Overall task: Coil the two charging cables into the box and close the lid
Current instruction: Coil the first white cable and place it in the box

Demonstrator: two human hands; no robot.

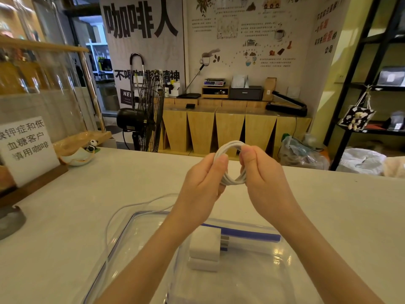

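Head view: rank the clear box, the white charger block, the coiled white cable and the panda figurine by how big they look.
1. Clear box, by far the largest.
2. Coiled cable and charger block look about alike; the hands hide part of the coil, so no ranking between them.
3. Panda figurine, smallest, though it stands farther from the camera.

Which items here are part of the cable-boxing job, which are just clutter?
Job: coiled white cable held by left hand and right hand; clear box; white charger; loose cable.
Clutter: sign, panda dish, fan.
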